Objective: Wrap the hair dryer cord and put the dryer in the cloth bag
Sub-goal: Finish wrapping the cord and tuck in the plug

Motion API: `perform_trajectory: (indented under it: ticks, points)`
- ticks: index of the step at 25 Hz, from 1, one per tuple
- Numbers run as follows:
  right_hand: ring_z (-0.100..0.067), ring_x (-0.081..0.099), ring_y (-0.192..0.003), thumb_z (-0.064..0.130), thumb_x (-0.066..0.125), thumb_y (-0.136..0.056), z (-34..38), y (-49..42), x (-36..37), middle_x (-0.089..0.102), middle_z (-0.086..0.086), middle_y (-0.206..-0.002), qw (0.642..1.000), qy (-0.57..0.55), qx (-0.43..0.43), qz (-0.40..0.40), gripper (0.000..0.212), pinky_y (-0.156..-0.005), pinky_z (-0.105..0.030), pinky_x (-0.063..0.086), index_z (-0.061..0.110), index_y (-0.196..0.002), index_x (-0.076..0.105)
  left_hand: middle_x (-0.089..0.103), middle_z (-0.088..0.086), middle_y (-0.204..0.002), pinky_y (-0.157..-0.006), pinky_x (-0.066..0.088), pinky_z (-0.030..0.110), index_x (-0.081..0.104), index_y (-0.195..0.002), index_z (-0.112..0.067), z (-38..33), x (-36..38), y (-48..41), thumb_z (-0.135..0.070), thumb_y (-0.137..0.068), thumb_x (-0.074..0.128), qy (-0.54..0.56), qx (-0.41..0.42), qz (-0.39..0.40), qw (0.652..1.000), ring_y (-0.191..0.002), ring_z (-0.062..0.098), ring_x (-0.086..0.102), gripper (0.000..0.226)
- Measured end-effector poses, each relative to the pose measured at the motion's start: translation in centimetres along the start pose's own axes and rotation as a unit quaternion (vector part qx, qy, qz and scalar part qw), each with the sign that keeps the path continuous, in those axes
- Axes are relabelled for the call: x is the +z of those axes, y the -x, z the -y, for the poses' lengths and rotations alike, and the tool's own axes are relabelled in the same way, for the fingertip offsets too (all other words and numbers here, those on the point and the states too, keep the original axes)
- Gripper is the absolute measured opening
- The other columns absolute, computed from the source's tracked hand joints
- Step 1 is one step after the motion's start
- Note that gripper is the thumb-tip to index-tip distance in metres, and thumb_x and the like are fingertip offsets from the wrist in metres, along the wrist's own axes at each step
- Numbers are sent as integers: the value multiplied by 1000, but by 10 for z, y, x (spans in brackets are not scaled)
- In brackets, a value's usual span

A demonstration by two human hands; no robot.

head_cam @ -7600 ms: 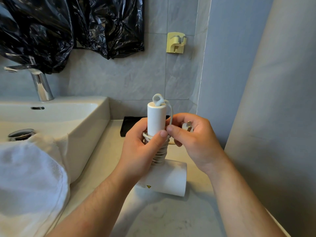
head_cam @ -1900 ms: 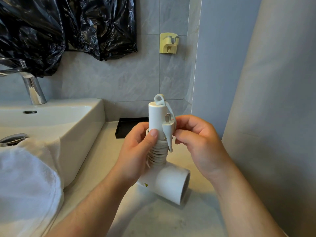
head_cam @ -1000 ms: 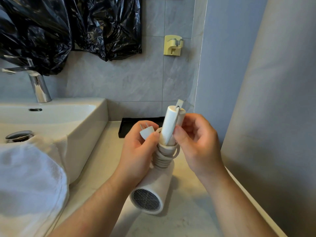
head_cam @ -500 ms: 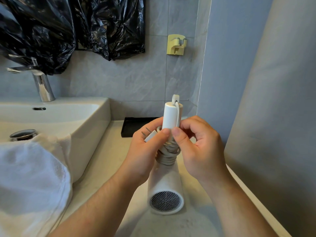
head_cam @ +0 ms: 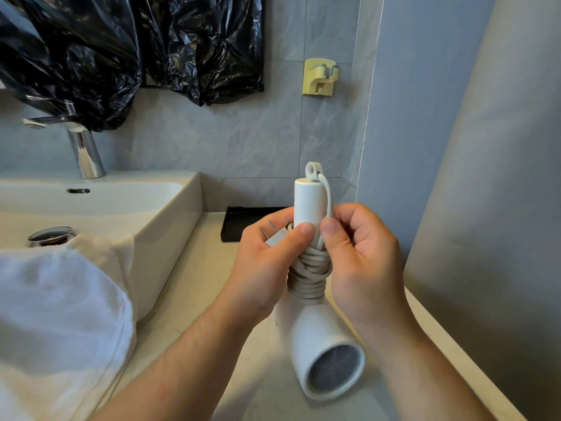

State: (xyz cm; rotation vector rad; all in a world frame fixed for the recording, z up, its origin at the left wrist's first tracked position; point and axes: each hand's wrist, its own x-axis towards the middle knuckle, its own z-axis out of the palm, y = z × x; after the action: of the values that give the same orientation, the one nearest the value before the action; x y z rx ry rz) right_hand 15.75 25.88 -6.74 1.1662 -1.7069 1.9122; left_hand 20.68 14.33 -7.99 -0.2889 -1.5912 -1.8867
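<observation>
A white hair dryer (head_cam: 324,354) is held handle-up above the counter, its mesh end facing me at lower right. Its white cord (head_cam: 308,278) is coiled in several turns around the handle (head_cam: 308,205). My left hand (head_cam: 267,268) grips the handle and pins the white plug (head_cam: 274,238) under the thumb. My right hand (head_cam: 361,262) grips the coiled handle from the right, thumb pressing the cord. A white cloth bag (head_cam: 57,323) lies at the left, draped over the basin's front corner.
A white basin (head_cam: 164,208) with a chrome tap (head_cam: 83,150) fills the left. A black tray (head_cam: 239,220) sits at the back of the beige counter (head_cam: 197,293). Black plastic (head_cam: 121,47) and a yellow hook (head_cam: 320,75) hang on the tiled wall. A grey wall stands close on the right.
The dryer's barrel has swung so its mesh end points lower right. The plug now sits tucked under my left thumb against the coil; both hands stay on the handle.
</observation>
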Motion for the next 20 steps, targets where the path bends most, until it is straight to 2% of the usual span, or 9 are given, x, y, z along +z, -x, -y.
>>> perform_trajectory:
  ticks: [3, 6, 8, 10, 12, 14, 16, 18, 20]
  points:
    - [-3, 53, -64, 27, 50, -88, 0, -2, -3, 60, 11, -68, 1000, 7, 6, 18, 11, -60, -23, 45, 22, -82, 58, 72, 16, -87, -68, 54, 31, 71, -106, 1, 0, 2, 2, -27, -76, 69, -34, 30, -39, 998, -77, 24, 68, 41]
    - [-3, 53, -62, 22, 52, -92, -3, -4, -5, 58, 8, -67, 996, 71, 4, 51, 9, -55, -15, 41, 22, -83, 55, 72, 19, -94, -73, 54, 37, 74, -105, -7, -1, -7, 1, -29, -74, 70, -74, 32, -49, 996, -84, 28, 68, 38]
    - [-2, 51, -60, 16, 55, -91, -5, -7, -6, 57, 8, -67, 995, 79, 19, 53, 10, -54, -12, 39, 21, -83, 54, 72, 17, -94, -71, 53, 33, 73, -109, -7, -3, -10, 2, -29, -75, 67, -74, 15, -31, 997, -83, 26, 67, 41]
    - [0, 54, -63, 19, 55, -88, -6, -8, -7, 60, 11, -70, 997, 52, 32, 57, 7, -58, -10, 41, 23, -82, 55, 70, 13, -95, -69, 52, 27, 70, -113, -7, -3, -9, 3, -31, -74, 64, -90, 12, -19, 996, -83, 22, 65, 46]
    - [4, 56, -65, 18, 53, -87, -8, -10, -9, 62, 19, -70, 997, -2, 48, 64, 11, -61, -10, 43, 26, -80, 56, 62, 17, -102, -74, 49, 26, 66, -106, -10, -2, -7, 3, -40, -72, 62, -159, 27, -41, 986, -88, 17, 62, 45]
    - [3, 55, -66, 20, 53, -87, -11, -10, -9, 61, 20, -71, 996, -25, 55, 64, 10, -64, -14, 44, 26, -80, 55, 55, 7, -85, -65, 43, 14, 54, -83, -9, -6, -7, 3, -51, -71, 61, -254, 31, -93, 962, -69, 1, 52, 45]
    - [-3, 53, -67, 24, 53, -86, -13, -10, -9, 59, 13, -71, 997, -23, 57, 49, 6, -64, -21, 45, 22, -81, 55, 50, -11, -62, -50, 35, 12, 48, -70, -10, -14, -5, 3, -52, -72, 66, -315, 20, -102, 944, -52, 1, 42, 45]
    - [-6, 52, -66, 26, 53, -85, -15, -10, -9, 57, 8, -71, 998, -11, 54, 36, 8, -62, -25, 44, 19, -81, 54, 52, -11, -52, -48, 39, 17, 53, -67, -8, -21, -5, 2, -41, -67, 75, -284, 20, -91, 954, -48, 6, 45, 39]
    - [-5, 50, -66, 26, 53, -85, -16, -11, -9, 56, 8, -72, 998, -8, 54, 36, 9, -62, -24, 43, 18, -81, 53, 61, -1, -55, -49, 47, 23, 58, -71, -3, -25, -6, 1, -25, -64, 79, -189, 30, -83, 978, -50, 12, 54, 32]
